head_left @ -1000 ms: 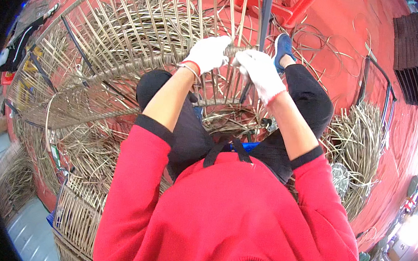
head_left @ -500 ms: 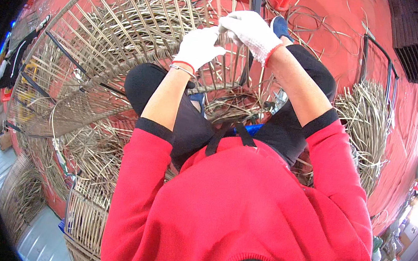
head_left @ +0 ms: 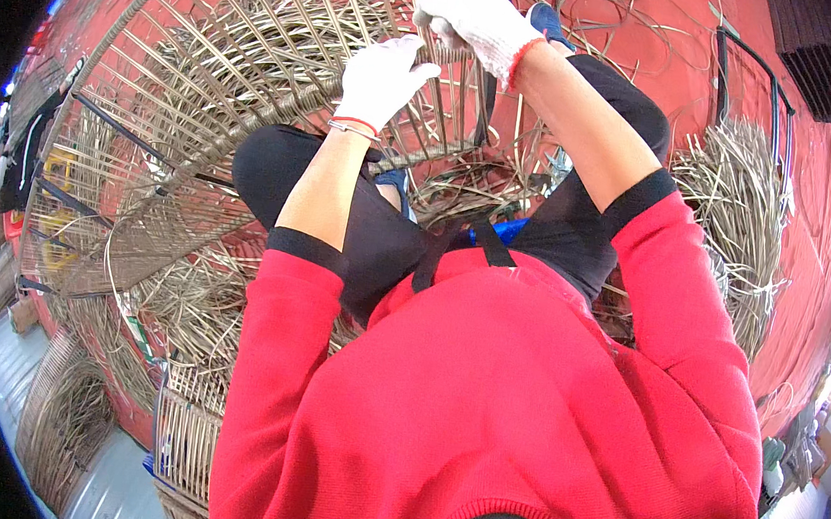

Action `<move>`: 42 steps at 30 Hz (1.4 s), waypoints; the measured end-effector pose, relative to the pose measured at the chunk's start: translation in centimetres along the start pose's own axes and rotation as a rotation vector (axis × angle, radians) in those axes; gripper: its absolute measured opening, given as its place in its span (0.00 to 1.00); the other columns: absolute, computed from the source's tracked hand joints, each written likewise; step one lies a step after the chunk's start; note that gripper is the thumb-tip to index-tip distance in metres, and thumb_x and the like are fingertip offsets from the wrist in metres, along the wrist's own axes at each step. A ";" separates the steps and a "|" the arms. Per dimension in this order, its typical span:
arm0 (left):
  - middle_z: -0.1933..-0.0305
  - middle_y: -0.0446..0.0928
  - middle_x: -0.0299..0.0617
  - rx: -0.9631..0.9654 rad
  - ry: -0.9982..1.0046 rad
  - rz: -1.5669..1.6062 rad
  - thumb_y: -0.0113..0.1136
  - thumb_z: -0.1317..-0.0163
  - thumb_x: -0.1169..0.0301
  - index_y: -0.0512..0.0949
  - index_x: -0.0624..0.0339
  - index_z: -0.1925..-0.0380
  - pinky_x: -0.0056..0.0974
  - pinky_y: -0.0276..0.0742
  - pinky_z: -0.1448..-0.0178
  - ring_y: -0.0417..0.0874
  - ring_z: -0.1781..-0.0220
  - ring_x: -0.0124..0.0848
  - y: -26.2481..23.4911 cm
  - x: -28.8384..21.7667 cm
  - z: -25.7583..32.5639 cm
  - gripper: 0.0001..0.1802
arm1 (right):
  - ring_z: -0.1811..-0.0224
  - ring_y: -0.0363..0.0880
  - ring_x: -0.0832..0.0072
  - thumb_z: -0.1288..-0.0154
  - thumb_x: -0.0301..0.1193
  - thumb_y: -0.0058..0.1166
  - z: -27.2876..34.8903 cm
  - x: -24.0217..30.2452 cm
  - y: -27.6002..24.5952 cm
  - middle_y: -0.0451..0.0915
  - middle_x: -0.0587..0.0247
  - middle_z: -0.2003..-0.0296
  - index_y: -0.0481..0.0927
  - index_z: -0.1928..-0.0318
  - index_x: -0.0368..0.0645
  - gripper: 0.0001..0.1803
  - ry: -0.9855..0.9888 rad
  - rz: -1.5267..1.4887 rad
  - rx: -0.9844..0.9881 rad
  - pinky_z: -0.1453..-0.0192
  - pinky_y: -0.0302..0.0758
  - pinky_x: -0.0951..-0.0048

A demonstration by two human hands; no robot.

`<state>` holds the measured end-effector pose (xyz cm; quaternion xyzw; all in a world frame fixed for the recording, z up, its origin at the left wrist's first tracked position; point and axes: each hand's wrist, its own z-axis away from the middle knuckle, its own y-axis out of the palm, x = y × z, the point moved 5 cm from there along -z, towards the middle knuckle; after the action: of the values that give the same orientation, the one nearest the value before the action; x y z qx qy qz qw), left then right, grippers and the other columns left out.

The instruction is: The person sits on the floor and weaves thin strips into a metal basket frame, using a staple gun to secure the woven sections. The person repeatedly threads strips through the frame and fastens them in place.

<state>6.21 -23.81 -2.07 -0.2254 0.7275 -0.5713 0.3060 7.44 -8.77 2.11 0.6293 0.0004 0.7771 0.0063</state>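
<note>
A large, curved wicker frame (head_left: 300, 103) with long spokes and a woven band leans in front of my knees. My left hand (head_left: 378, 81), in a white knitted glove, rests over the spokes beside the band, with fingers stretched out and thumb apart. Just above and to its right, my right hand (head_left: 476, 27), also gloved, has its fingers curled in toward the spokes. Whatever those fingers pinch is hidden by the glove. A dark upright bar (head_left: 487, 106) of the frame stands below the right hand.
Loose wicker strips (head_left: 196, 303) lie in heaps on the red floor around me. On the right, a bundle of strips (head_left: 734, 225) lies by a dark metal frame (head_left: 776, 104). Another slatted wicker piece (head_left: 188, 423) stands at lower left. My bent knees flank the work.
Both hands have shifted slightly left and farther up. Their fingertips, almost touching before, are now a little apart, with the right hand higher.
</note>
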 end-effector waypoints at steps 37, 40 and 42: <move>0.49 0.86 0.37 0.677 -0.361 1.129 0.38 0.18 0.46 0.82 0.66 0.42 0.34 0.70 0.34 0.81 0.47 0.26 3.0 2.6 -3.6 0.34 | 0.55 0.86 0.55 0.25 0.36 0.49 10.2 -12.2 1.4 0.87 0.52 0.59 0.82 0.46 0.47 0.14 -0.156 0.215 -0.571 0.50 0.79 0.59; 0.49 0.86 0.37 0.719 -0.394 1.125 0.38 0.19 0.46 0.82 0.67 0.43 0.33 0.71 0.36 0.81 0.46 0.26 3.2 2.5 -3.3 0.35 | 0.56 0.85 0.50 0.25 0.38 0.50 8.7 -12.6 2.5 0.86 0.48 0.62 0.80 0.46 0.47 0.14 -0.103 0.380 -0.533 0.53 0.78 0.54; 0.49 0.86 0.39 0.681 -0.392 1.188 0.39 0.19 0.45 0.82 0.69 0.43 0.33 0.74 0.38 0.82 0.47 0.27 3.0 2.3 -3.2 0.36 | 0.58 0.84 0.46 0.24 0.39 0.50 7.9 -13.7 3.1 0.85 0.45 0.65 0.78 0.46 0.47 0.14 0.013 0.241 -0.495 0.55 0.77 0.51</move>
<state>2.35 -22.41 -4.93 0.2190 0.4399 -0.4525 0.7442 18.04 -12.08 -9.64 0.5990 -0.2642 0.7528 0.0676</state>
